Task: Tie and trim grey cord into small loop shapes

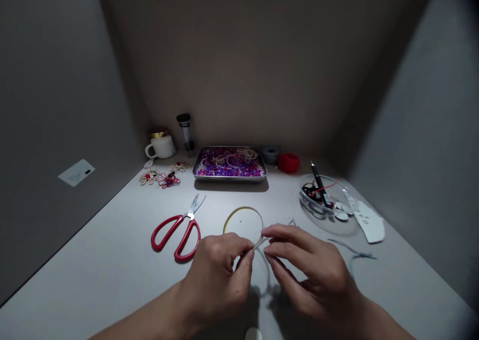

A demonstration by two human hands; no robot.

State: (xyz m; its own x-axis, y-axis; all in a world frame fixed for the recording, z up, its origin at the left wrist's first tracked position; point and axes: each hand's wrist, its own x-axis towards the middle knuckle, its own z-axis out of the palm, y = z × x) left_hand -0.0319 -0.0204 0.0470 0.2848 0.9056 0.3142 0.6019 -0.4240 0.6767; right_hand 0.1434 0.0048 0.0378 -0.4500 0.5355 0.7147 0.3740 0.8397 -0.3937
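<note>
A thin yellowish hoop [243, 208] stands up from between my hands, its lower part hidden by my fingers. My left hand [224, 270] pinches the hoop's near side between thumb and forefinger. A thin pale cord [259, 242] runs from that pinch to the fingertips of my right hand [310, 270], which are drawn together around it. The exact grip of the right fingertips is hard to make out. Red-handled scissors [183, 230] lie on the table left of the hoop, blades partly apart and pointing away.
At the back stands a metal tray [230, 179] of purple and red beads. A white mug [162, 146], a black-capped tube [186, 133] and beaded flowers [168, 180] sit left. Red thread [289, 163] and a clear bowl [348, 190] with a pen are right, near cord scraps [355, 253].
</note>
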